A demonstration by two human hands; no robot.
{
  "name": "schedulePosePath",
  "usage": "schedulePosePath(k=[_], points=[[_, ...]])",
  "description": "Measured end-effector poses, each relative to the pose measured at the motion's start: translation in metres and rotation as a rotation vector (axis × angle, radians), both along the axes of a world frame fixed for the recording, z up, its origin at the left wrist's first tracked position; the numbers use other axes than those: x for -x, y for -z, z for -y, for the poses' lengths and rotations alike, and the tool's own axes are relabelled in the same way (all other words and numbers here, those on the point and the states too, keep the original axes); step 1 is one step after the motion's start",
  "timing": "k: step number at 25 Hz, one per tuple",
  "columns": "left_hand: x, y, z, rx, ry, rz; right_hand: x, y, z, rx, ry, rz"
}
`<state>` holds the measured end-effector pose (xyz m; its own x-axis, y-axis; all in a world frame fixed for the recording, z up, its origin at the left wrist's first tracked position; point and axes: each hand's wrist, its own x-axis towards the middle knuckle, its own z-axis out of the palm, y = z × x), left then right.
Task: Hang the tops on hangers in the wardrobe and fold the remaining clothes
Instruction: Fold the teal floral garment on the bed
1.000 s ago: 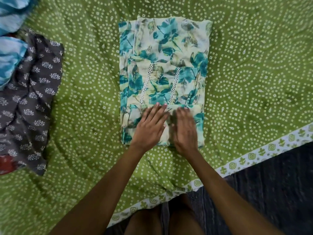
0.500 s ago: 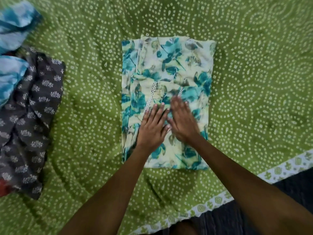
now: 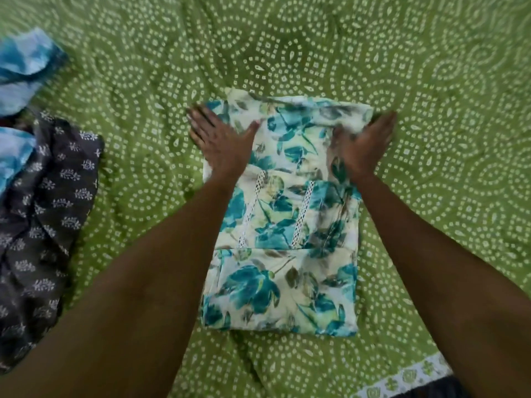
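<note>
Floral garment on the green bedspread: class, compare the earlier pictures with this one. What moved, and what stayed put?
Both hands slid from the near end, side by side, up to the far end and apart: left hand at the far-left corner, right hand at the far-right. The folded floral garment stayed in place, as did the grey printed cloth on the green bedspread.

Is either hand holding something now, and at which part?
Both hands are at the far end of the folded floral garment: left hand lies flat on it, right hand grips its far right corner.
</note>
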<state>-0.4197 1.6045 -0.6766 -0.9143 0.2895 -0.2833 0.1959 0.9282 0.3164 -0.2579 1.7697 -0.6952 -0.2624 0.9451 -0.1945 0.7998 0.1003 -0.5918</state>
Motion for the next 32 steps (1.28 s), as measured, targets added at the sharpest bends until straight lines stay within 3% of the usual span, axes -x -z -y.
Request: schedulePosePath(k=[3,7,11,13,16,19,22,25,28,30,32], points=[[0.021,-0.015,-0.020,-0.082,-0.032,0.084,0.018,-0.011,-0.034,0.173,0.174,-0.194],[0.031,-0.040,-0.027,-0.304,-0.003,0.413,0.007,-0.018,-0.045,0.336,0.010,-0.203],[0.029,-0.066,0.017,-0.644,0.214,0.512,-0.024,-0.056,-0.038,0.431,-0.076,-0.397],[0.024,-0.063,0.055,-0.700,0.432,0.411,-0.060,-0.062,-0.017,0.431,-0.218,-0.365],[0.005,-0.041,0.098,-0.569,0.816,0.170,-0.104,-0.058,0.027,0.360,-0.448,-0.246],[-0.008,-0.021,0.117,-0.380,0.946,0.000,-0.124,-0.037,0.044,0.127,-0.553,-0.212],[-0.020,-0.016,0.123,-0.167,1.109,-0.076,-0.129,-0.030,0.052,0.001,-0.745,0.013],[-0.032,-0.054,0.105,-0.070,0.987,-0.053,-0.122,-0.051,0.060,0.031,-0.673,0.061],[-0.064,-0.078,0.061,-0.290,0.861,-0.227,-0.076,-0.075,0.083,-0.179,-0.382,-0.043],[-0.090,-0.064,0.036,-0.335,0.871,-0.263,-0.044,-0.063,0.108,-0.205,-0.419,-0.050],[-0.103,-0.025,0.033,-0.210,0.907,-0.211,-0.036,-0.033,0.129,-0.146,-0.583,0.065]])
